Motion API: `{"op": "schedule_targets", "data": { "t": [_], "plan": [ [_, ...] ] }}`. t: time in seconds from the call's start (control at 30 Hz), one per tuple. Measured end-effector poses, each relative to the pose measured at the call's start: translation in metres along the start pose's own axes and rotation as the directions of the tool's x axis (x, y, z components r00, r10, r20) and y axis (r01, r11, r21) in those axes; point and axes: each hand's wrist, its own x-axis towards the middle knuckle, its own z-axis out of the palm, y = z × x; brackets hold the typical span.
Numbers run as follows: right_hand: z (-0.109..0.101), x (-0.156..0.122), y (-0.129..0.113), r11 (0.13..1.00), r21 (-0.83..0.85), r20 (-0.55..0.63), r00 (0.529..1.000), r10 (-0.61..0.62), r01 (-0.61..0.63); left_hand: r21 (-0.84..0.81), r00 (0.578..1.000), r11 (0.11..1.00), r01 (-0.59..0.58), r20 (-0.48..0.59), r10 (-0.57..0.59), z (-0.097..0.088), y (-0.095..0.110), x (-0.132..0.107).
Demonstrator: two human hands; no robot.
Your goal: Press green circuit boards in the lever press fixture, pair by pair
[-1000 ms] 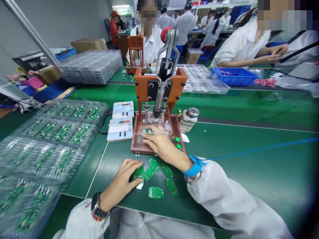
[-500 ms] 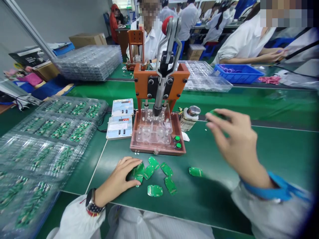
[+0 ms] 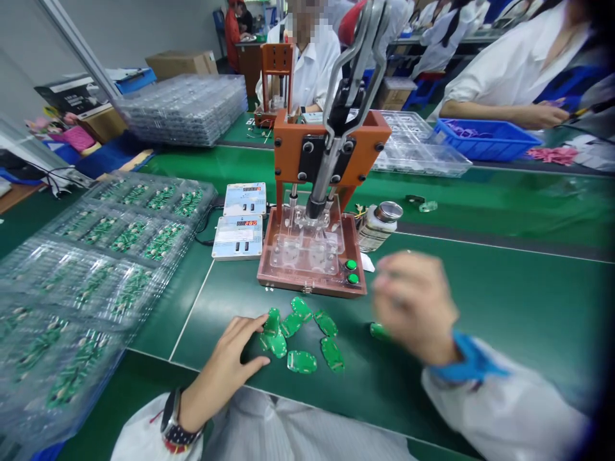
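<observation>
While the left hand (image 3: 233, 358) rests near the front edge of the desk (image 3: 519, 314), its thumb and fingers stand apart, the fingertips at the side of a small clump of green boards (image 3: 277, 344). More loose boards (image 3: 302, 362) lie just right of that clump, between the front edge and the press (image 3: 332, 150). The right hand (image 3: 416, 301), blurred, hangs over the desk to the right of the press; whether its fingers are together or hold anything, I cannot tell. Partly hidden behind it, a single board (image 3: 378, 331) lies on the desk.

The press stands toward the far edge, with its clear plate (image 3: 305, 254) bare and two green buttons (image 3: 352, 264) at its front right corner. Two display boxes (image 3: 237, 237) sit just left of it, and a jar (image 3: 379, 228) stands just right. Along the left edge, clear trays (image 3: 98, 278) hold many more boards. Beyond the far edge, another small green piece (image 3: 428, 206) lies on the green strip (image 3: 504, 221).
</observation>
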Motion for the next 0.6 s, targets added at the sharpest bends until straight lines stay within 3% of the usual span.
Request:
{"op": "schedule_targets", "data": {
  "t": [0.07, 0.13, 0.23, 0.3, 0.33, 0.5, 0.57, 0.6],
  "plan": [
    [0.016, -0.006, -0.049, 0.992, 0.110, 0.230, 0.970, -0.078, 0.054, 0.004, 1.000, 1.000, 0.008, -0.028, -0.008, 0.004, -0.001, -0.002],
    [0.034, -0.014, -0.074, 0.981, 0.192, 0.467, 0.880, -0.084, -0.009, 0.010, 0.998, 1.000, 0.022, -0.060, -0.021, 0.008, -0.002, -0.003],
    [0.058, -0.019, -0.075, 0.945, 0.308, 0.708, 0.690, -0.149, -0.113, 0.016, 0.992, 0.998, 0.053, -0.115, -0.051, 0.014, -0.002, -0.005],
    [0.069, -0.017, -0.066, 0.908, 0.389, 0.763, 0.607, -0.222, -0.157, 0.018, 0.987, 0.997, 0.071, -0.148, -0.068, 0.017, -0.002, -0.007],
    [0.073, -0.015, -0.062, 0.893, 0.415, 0.772, 0.587, -0.242, -0.177, 0.017, 0.984, 0.997, 0.076, -0.161, -0.072, 0.018, -0.001, -0.008],
    [0.082, -0.013, -0.054, 0.882, 0.421, 0.786, 0.571, -0.238, -0.211, 0.016, 0.977, 0.997, 0.081, -0.201, -0.076, 0.023, 0.000, -0.010],
    [0.082, -0.017, -0.055, 0.897, 0.400, 0.759, 0.616, -0.210, -0.187, 0.029, 0.975, 0.996, 0.082, -0.208, -0.074, 0.023, 0.001, -0.010],
    [0.081, -0.020, -0.056, 0.903, 0.392, 0.722, 0.668, -0.182, -0.178, 0.038, 0.975, 0.996, 0.079, -0.211, -0.069, 0.022, 0.002, -0.011]
  ]
}}
